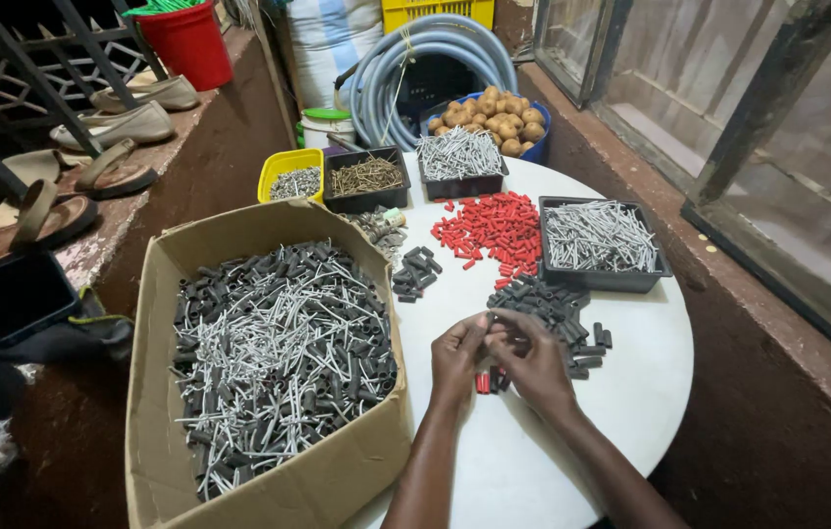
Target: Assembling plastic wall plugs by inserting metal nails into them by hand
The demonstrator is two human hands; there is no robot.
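Black plastic sleeves [558, 312] lie just beyond both hands [499, 358].

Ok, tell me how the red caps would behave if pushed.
The red caps look like short tubes, so they would probably roll or scatter across the smooth round table. Small and loosely piled, they likely weigh little and would slide apart rather than move together.

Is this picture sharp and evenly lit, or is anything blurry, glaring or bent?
Head view: the white table is brightly lit with mild glare; the hands, left hand and right hand, are slightly soft; the edges darken, and the window frame leans from wide-angle distortion.
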